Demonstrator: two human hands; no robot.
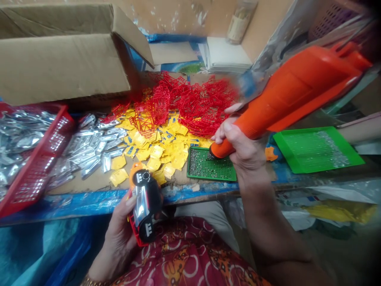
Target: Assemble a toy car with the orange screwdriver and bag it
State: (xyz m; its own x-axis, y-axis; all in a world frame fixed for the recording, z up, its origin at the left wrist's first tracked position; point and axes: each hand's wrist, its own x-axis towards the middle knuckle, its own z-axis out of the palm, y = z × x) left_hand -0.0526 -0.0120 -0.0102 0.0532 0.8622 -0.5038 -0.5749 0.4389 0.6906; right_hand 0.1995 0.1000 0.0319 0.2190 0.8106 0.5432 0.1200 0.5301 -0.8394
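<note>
The person's left hand (119, 242) has a firm grip on a black-and-red plastic toy vehicle body (145, 206), which has a silver foil strip along it and an orange part at its top end. The body is held near the front edge of the blue-trimmed surface (89, 202) and looks largely put together, though its finer details are hard to make out. The right hand (244, 153) is clenched around a bright orange plastic electric screwdriver (297, 91), with the tip low over a green plastic tray of small screws (212, 178). Many loose parts lie spread out: a tangled heap of red plastic lattice frames (193, 105), a scatter of yellow printed card squares (166, 153), and a drift of silver foil pieces (92, 151) beside a red plastic mesh basket (38, 167) holding more foil. A second green tray of screws (284, 151) sits to the right. Only one built-up body shows, and the heaps of parts are large; the inside of the brown cardboard box (59, 67) is hidden, so any further finished pieces cannot be told.
</note>
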